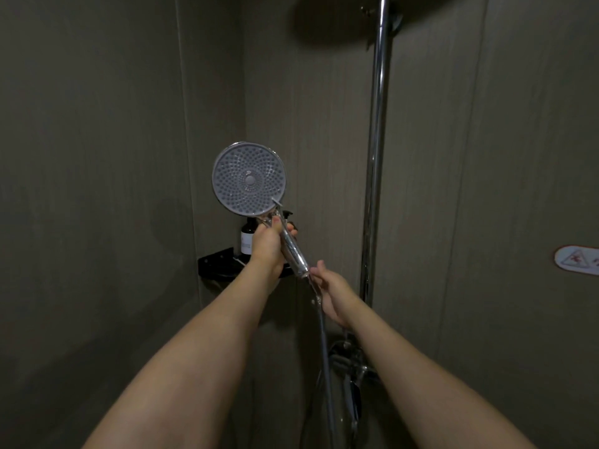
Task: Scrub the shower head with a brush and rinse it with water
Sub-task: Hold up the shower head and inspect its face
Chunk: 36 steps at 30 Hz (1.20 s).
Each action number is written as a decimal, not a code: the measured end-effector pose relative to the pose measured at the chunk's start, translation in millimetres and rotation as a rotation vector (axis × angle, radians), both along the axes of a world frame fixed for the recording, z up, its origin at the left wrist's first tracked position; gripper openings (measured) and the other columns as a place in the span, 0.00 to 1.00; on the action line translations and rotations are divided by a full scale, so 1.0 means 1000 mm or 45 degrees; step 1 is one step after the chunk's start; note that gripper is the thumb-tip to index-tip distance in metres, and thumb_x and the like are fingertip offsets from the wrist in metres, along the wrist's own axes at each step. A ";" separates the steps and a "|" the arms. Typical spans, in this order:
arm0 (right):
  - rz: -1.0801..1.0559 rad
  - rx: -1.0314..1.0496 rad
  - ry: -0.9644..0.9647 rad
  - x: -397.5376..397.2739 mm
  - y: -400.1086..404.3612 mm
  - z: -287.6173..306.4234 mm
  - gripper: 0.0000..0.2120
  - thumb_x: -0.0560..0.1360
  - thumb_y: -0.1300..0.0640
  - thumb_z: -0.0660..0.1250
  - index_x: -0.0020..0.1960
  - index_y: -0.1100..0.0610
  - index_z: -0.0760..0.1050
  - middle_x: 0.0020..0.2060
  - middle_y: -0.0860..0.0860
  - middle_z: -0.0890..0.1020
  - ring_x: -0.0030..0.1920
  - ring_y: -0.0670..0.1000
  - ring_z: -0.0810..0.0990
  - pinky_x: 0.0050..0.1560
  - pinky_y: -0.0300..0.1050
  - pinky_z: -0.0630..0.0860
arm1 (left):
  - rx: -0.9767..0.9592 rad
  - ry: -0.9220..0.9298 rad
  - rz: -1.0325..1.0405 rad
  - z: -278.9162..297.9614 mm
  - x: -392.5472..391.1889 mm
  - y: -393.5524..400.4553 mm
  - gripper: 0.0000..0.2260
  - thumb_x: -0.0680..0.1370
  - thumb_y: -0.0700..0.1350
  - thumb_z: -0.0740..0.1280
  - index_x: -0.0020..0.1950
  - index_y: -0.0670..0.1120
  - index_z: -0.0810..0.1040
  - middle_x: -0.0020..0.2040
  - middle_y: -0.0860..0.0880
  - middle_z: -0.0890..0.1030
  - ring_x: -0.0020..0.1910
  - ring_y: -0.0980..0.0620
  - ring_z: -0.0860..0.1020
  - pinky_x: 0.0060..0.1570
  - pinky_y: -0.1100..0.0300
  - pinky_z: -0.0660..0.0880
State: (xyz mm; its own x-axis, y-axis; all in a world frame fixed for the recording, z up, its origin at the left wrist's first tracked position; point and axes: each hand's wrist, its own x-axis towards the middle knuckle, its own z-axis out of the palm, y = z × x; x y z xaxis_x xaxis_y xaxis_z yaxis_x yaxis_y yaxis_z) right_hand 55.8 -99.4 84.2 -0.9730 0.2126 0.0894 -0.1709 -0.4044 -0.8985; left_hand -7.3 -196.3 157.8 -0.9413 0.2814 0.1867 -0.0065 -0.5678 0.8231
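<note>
Left hand (267, 244) fingers wrapped round head (248, 179) handle, axis slanting up-left, face toward camera; right hand (330, 286) fingers pinching hose (324, 338) just below; no brush seen

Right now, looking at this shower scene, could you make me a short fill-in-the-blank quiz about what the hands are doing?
1. The left hand grips the shower head by its ____.
2. The right hand holds the ____ just below the handle's end.
3. The dark bottle stands on a black corner ____.
4. The spray face points toward the ____.

Missing words: handle; hose; shelf; camera
</note>
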 end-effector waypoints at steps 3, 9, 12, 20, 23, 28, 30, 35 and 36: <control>-0.042 -0.019 -0.032 0.001 0.000 0.002 0.18 0.82 0.51 0.50 0.54 0.62 0.73 0.45 0.56 0.80 0.46 0.52 0.79 0.48 0.44 0.76 | 0.016 -0.004 -0.009 0.001 0.001 0.000 0.08 0.82 0.43 0.55 0.44 0.47 0.69 0.38 0.48 0.73 0.37 0.53 0.74 0.40 0.60 0.72; -0.073 0.237 -0.071 0.006 -0.003 0.002 0.10 0.79 0.66 0.57 0.40 0.61 0.72 0.33 0.55 0.75 0.25 0.43 0.78 0.27 0.33 0.76 | -0.015 0.015 0.005 -0.001 -0.001 0.001 0.08 0.82 0.44 0.55 0.45 0.48 0.69 0.39 0.48 0.74 0.38 0.53 0.75 0.40 0.59 0.72; -0.016 0.126 0.008 0.006 0.000 0.002 0.10 0.81 0.60 0.56 0.46 0.61 0.74 0.35 0.55 0.78 0.32 0.46 0.81 0.35 0.38 0.78 | -0.012 0.002 0.004 -0.001 -0.002 0.001 0.07 0.82 0.44 0.56 0.44 0.48 0.70 0.39 0.48 0.75 0.39 0.53 0.75 0.41 0.58 0.72; -0.107 0.300 -0.036 0.004 0.004 -0.001 0.05 0.77 0.67 0.62 0.44 0.61 0.75 0.35 0.54 0.79 0.29 0.44 0.81 0.31 0.35 0.77 | -0.024 0.017 0.003 -0.001 -0.003 0.005 0.06 0.82 0.44 0.56 0.48 0.46 0.70 0.39 0.48 0.75 0.40 0.53 0.75 0.44 0.58 0.73; -0.073 0.113 0.036 0.003 0.005 -0.002 0.08 0.79 0.62 0.59 0.46 0.62 0.76 0.35 0.55 0.80 0.31 0.46 0.82 0.33 0.37 0.79 | 0.000 0.013 -0.007 -0.001 -0.002 0.006 0.05 0.82 0.44 0.56 0.54 0.44 0.68 0.39 0.48 0.74 0.39 0.53 0.75 0.43 0.59 0.73; -0.103 0.253 -0.054 0.002 0.005 -0.003 0.08 0.78 0.65 0.60 0.42 0.62 0.76 0.33 0.54 0.80 0.27 0.44 0.81 0.29 0.35 0.77 | -0.019 0.006 -0.015 -0.001 -0.002 0.004 0.06 0.82 0.44 0.55 0.56 0.45 0.68 0.39 0.48 0.74 0.39 0.53 0.75 0.43 0.58 0.72; -0.102 0.236 -0.027 0.001 0.007 -0.004 0.07 0.78 0.63 0.60 0.44 0.62 0.76 0.34 0.54 0.80 0.29 0.45 0.81 0.31 0.36 0.78 | -0.007 -0.002 -0.011 -0.002 -0.003 0.004 0.05 0.82 0.44 0.55 0.53 0.45 0.68 0.39 0.48 0.74 0.39 0.53 0.75 0.44 0.57 0.72; -0.133 0.320 -0.065 -0.001 0.008 -0.006 0.10 0.78 0.64 0.60 0.41 0.60 0.77 0.27 0.49 0.83 0.28 0.43 0.82 0.31 0.35 0.77 | 0.006 -0.028 -0.024 -0.004 -0.006 0.005 0.07 0.82 0.45 0.56 0.45 0.48 0.70 0.39 0.48 0.74 0.39 0.53 0.75 0.43 0.57 0.73; -0.158 0.366 -0.053 -0.001 0.008 -0.007 0.09 0.78 0.63 0.61 0.41 0.59 0.77 0.29 0.49 0.83 0.29 0.43 0.82 0.32 0.35 0.77 | 0.011 -0.032 -0.024 -0.003 -0.006 0.005 0.07 0.82 0.45 0.56 0.45 0.48 0.70 0.39 0.48 0.74 0.39 0.53 0.75 0.44 0.57 0.73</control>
